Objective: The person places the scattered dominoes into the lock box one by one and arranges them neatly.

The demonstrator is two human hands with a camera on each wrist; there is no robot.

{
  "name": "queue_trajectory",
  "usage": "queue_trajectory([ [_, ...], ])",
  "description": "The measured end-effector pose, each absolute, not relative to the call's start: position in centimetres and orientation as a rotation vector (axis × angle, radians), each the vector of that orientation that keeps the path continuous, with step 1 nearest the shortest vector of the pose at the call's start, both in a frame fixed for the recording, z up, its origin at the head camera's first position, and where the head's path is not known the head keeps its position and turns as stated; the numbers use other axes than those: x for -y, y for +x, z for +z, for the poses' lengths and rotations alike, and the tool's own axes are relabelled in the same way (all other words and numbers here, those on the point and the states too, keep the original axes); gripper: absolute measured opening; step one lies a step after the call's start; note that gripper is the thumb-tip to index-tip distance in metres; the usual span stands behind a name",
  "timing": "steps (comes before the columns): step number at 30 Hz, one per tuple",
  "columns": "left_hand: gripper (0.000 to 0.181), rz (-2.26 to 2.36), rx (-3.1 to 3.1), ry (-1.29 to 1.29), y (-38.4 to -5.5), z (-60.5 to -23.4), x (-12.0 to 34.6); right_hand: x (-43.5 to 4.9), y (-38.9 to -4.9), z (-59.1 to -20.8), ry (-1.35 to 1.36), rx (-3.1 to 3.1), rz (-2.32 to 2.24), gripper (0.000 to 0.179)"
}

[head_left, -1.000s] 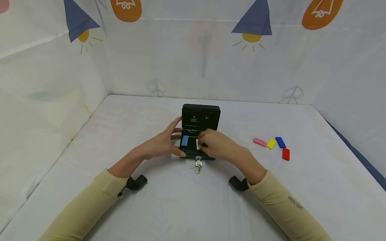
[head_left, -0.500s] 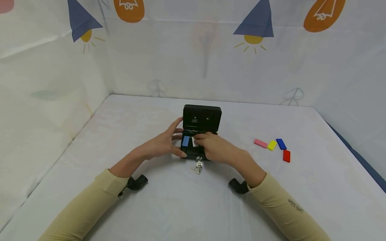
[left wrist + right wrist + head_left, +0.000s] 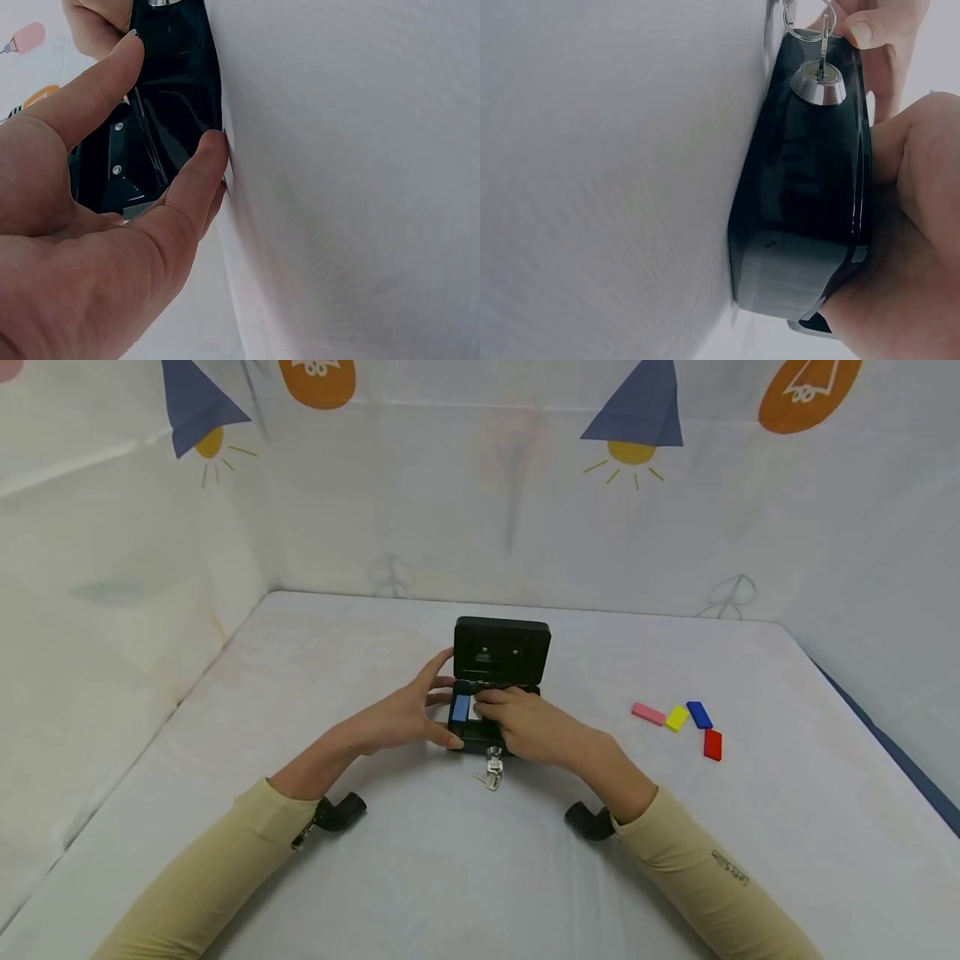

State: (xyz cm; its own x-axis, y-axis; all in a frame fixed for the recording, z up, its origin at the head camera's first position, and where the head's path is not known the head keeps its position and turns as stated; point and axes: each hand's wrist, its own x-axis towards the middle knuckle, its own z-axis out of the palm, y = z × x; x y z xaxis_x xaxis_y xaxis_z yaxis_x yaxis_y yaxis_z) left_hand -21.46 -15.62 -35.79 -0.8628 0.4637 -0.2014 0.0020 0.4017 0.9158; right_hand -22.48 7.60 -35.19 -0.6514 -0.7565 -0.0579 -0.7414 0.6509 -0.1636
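A small black cash box [image 3: 480, 745] stands on the table, its lid [image 3: 501, 650] raised. My left hand [image 3: 397, 718] holds the box's left side, with the thumb at the near corner and the index finger up by the lid; the left wrist view shows the fingertips along the side wall. Inside the box, a blue block [image 3: 461, 707] lies at the left. A white block [image 3: 473, 710] lies right beside it. My right hand [image 3: 536, 727] reaches in over the right side, its extended fingertips touching the white block. The right thumb is hidden.
Keys [image 3: 492, 777] on a ring hang from the lock [image 3: 819, 81] at the box's front. To the right lie a pink block [image 3: 648, 714], a yellow block [image 3: 677, 718], a dark blue block [image 3: 699, 715] and a red block [image 3: 712, 745]. Printed white curtains surround the table.
The white block has slid left, up beside the blue one. My right fingers have gone from curled around it to extended against it. The left hand stays at the box.
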Motion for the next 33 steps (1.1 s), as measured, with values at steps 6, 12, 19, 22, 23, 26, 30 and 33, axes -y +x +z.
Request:
queue_trajectory([
  [6, 0.125, 1.463, -2.234, 0.393, -21.43, -35.71, 15.58, -7.66, -22.33, -34.95, -1.300, -2.748, -0.144, 0.042],
  [12, 0.126, 1.472, -2.219, 0.391, -21.50, -35.79, 15.65, -7.60, -22.31, -34.85, -1.282, -2.740, -0.128, 0.043],
  [19, 0.125, 1.471, -2.213, 0.395, -21.47, -35.66, 15.64, -7.66, -22.49, -35.01, -1.272, -2.731, -0.136, 0.043],
  [22, 0.125, 1.470, -2.216, 0.395, -21.46, -35.62, 15.70, -7.71, -22.63, -35.08, -1.272, -2.721, -0.155, 0.043],
  [23, 0.125, 1.468, -2.217, 0.398, -21.45, -35.62, 15.72, -7.72, -22.67, -35.11, -1.281, -2.718, -0.160, 0.043],
  [26, 0.125, 1.463, -2.218, 0.403, -21.49, -35.71, 15.75, -7.76, -22.72, -35.19, -1.266, -2.710, -0.181, 0.043],
  [30, 0.124, 1.463, -2.214, 0.406, -21.53, -35.83, 15.70, -7.85, -22.72, -35.13, -1.217, -2.699, -0.227, 0.044],
  [33, 0.125, 1.465, -2.216, 0.396, -21.46, -35.81, 15.70, -7.95, -22.70, -35.01, -1.196, -2.693, -0.274, 0.044],
])
